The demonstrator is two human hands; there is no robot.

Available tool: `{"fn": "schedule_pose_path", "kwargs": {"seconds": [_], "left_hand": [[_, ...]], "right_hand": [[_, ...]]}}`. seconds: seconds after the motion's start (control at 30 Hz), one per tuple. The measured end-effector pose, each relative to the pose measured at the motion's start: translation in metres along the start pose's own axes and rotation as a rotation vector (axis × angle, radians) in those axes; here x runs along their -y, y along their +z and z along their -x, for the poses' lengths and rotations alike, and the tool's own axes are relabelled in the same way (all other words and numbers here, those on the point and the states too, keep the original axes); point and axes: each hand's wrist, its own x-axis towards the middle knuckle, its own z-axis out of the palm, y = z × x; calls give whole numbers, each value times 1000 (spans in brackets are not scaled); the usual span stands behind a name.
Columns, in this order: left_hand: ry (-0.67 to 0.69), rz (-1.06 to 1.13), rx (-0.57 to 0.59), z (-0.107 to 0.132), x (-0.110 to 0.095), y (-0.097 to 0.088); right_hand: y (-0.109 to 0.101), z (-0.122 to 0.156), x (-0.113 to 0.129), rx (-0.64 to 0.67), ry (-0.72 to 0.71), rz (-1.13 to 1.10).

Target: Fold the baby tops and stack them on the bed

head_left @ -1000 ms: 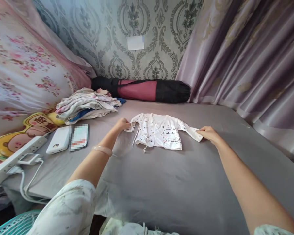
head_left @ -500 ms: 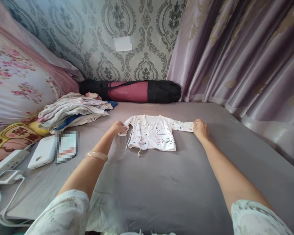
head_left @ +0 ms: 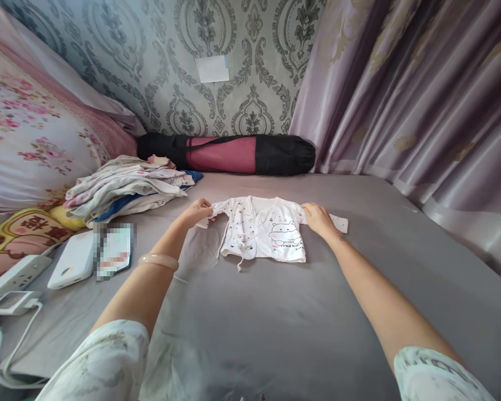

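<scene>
A small white baby shirt (head_left: 263, 228) with a cartoon animal, tiny prints and tie strings lies spread on the grey bed sheet (head_left: 267, 323). My left hand (head_left: 199, 213) has its fingers closed on the sleeve at the shirt's left side, and the cuff hangs just below. At the other side my right hand (head_left: 318, 218) lies over the sleeve close to the shoulder, fingers pinched on the cloth. That sleeve's cuff sticks out to the right beyond the hand.
Left of the shirt lie a pile of clothes (head_left: 129, 186), a blurred phone-like thing (head_left: 114, 250), a white power bank (head_left: 72, 260) and a power strip (head_left: 19, 275) with cables. A black and pink rolled bag (head_left: 225, 154) lies along the wall; curtains (head_left: 379, 83) hang at right.
My right hand has slid inward from the cuff to near the shoulder. My left hand has moved slightly up along its sleeve. The view has shifted a little.
</scene>
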Motion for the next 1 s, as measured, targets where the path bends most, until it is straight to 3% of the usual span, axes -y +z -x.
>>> {"fn": "schedule_pose_path", "kwargs": {"seconds": [0.1, 0.2, 0.43, 0.53, 0.67, 0.87, 1.0], "left_hand": [[64, 19, 41, 0, 0, -6], [158, -114, 12, -1, -1, -15], [30, -315, 41, -14, -9, -34], [23, -385, -29, -23, -10, -37], [63, -471, 16, -36, -7, -39], [244, -762, -217, -48, 6, -27], [314, -886, -285, -48, 23, -17]], "right_hand": [[16, -8, 14, 28, -23, -71], [31, -8, 17, 11, -71, -25], [46, 0, 15, 32, -31, 98], [46, 0, 16, 57, -28, 107], [46, -1, 16, 76, -17, 128], [48, 0, 17, 54, -18, 143], [47, 0, 19, 73, -9, 149]]}}
